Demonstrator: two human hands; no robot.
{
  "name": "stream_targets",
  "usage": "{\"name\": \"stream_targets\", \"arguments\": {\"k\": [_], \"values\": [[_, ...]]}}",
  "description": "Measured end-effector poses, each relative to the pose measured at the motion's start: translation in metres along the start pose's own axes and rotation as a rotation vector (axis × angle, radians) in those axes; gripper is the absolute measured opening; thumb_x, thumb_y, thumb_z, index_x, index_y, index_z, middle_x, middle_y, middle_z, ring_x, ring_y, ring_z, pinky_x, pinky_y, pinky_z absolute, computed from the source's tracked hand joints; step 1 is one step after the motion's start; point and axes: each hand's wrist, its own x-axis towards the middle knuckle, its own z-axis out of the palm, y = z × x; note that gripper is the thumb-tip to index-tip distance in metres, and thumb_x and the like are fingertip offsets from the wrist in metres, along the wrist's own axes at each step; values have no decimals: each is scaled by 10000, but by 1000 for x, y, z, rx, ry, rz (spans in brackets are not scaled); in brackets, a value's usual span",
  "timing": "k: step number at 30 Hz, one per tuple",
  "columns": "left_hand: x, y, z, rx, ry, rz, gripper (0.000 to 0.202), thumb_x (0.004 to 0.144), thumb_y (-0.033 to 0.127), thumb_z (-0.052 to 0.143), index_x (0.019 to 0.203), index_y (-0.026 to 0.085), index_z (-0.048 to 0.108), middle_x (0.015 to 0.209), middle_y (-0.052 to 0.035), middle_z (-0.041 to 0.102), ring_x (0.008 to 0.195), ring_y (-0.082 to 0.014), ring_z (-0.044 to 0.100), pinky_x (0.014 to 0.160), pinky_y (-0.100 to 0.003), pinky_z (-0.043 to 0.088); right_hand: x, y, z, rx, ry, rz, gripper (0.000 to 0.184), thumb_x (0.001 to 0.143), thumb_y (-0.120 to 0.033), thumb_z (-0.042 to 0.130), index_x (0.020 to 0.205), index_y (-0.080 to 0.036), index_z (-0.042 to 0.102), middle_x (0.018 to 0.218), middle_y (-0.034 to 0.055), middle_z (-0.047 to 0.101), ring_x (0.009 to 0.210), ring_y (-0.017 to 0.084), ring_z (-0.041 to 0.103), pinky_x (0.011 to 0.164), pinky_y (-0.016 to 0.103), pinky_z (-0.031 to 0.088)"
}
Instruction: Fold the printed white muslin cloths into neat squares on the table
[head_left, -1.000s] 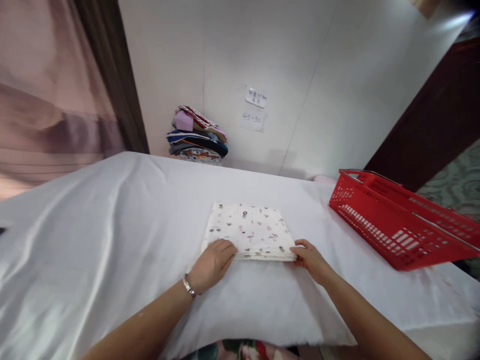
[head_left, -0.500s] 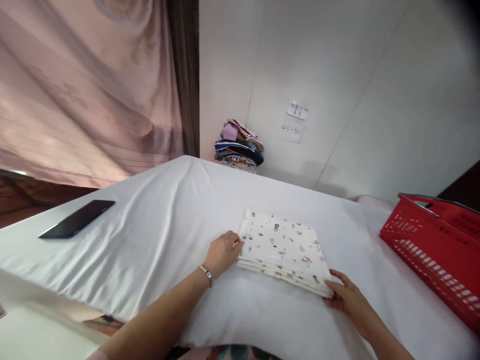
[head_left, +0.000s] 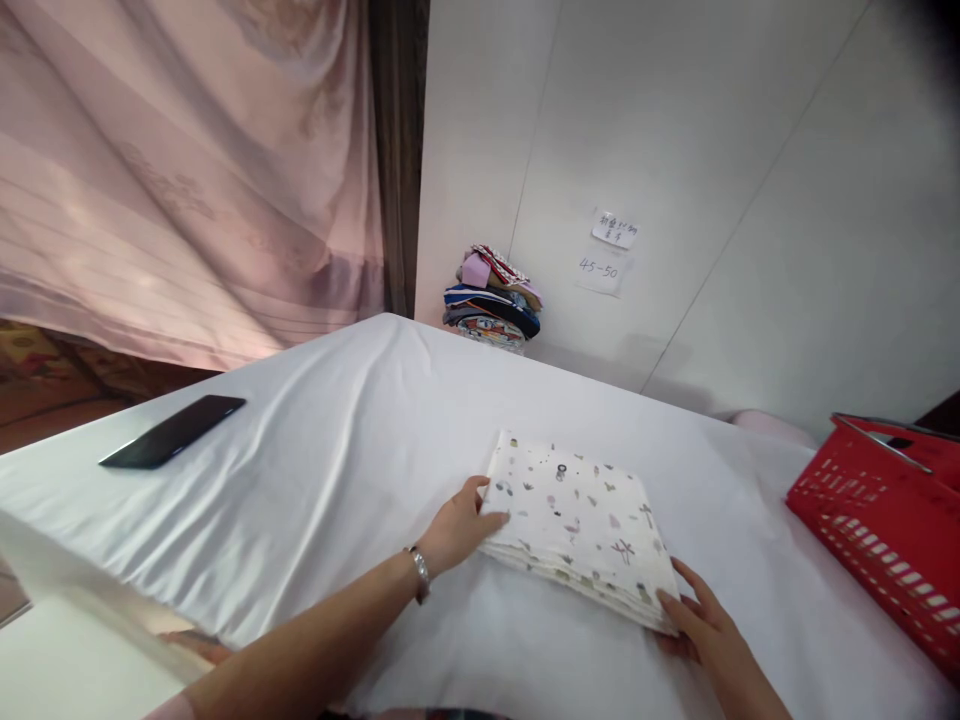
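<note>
While left hand [head_left: 453,530] and right hand [head_left: 706,628] grips both clamp the folded cloth [head_left: 570,510], lower centre-right, front layers could slip if pulled unevenly.

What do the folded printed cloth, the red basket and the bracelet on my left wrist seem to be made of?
Folded cloth: matte fabric, perhaps cotton; its layered edges look soft, but the fibre can't be confirmed.
Red basket: probably moulded plastic, smooth, judging by its even colour and slotted wall.
Bracelet: likely polished, silver-toned metal, given its bright highlights.
</note>
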Motion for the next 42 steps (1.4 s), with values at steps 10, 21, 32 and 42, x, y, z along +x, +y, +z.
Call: {"name": "stream_targets", "arguments": {"k": [10,21,32,42], "values": [[39,81,-52,-667,-42,55,568,665,350,668,1160,192,439,1003,-82,579,768,-139,578,624,-251,442,12,-90,-5,194,-20,-301,670,647,-398,694,1257,-280,445,871,18,637,655,158,570,490,244,491],[135,167,-112,-551,135,306,322,732,300,593,1007,153,515,869,-24,599,678,-64,543,645,-220,427,96,-197,21,292,-52,-580,564,636,-301,718,1160,-261,513,824,0,624,652,117,566,520,213,504],[163,10,-44,-62,308,-148,413,600,241,704,965,150,534,845,-37,600,705,-135,563,599,-225,424,176,-79,75,-15,-143,-48,639,637,-326,679,1235,-236,472,669,-10,602,492,123,540,456,250,470],[153,-6,-36,230,376,70,379,716,288,606,1075,198,524,1135,-59,491,845,-155,556,779,-291,431,170,-67,59,-268,-152,-178,623,710,-453,576,1284,-259,429,739,5,599,629,173,581,525,278,469]]}}
